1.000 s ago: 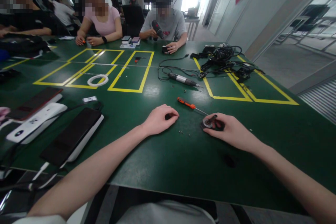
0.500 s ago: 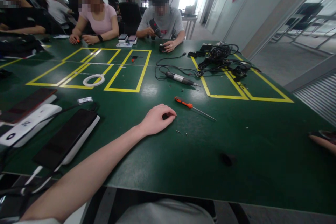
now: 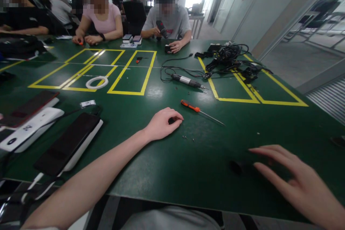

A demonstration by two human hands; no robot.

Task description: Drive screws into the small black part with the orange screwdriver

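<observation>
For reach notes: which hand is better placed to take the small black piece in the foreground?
Probably the right hand: it is open beside the small black piece, while the left hand lies farther off, near the screws.

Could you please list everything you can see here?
screwdriver: 1, orange handle, mid-table
screws: several, silvery, near screwdriver
parts: 2, dark, right
power tool: 1, black and silver, beyond screwdriver
cables: uncountable, black, far right
outlines: several, yellow, on table
small tool: 1, red-black, within outline
ring: 1, white, left
phones: 2, dark, left
blocks: at least 3, white, left
label: 1, white, beside phones
boxes: 2, pale, far side
drill: 1, dark, far side
people: at least 4, varied clothing, background
chairs: several, dark, background
table: 1, green, foreground
left hand: 1, bare, centre
right hand: 1, bare, right
</observation>
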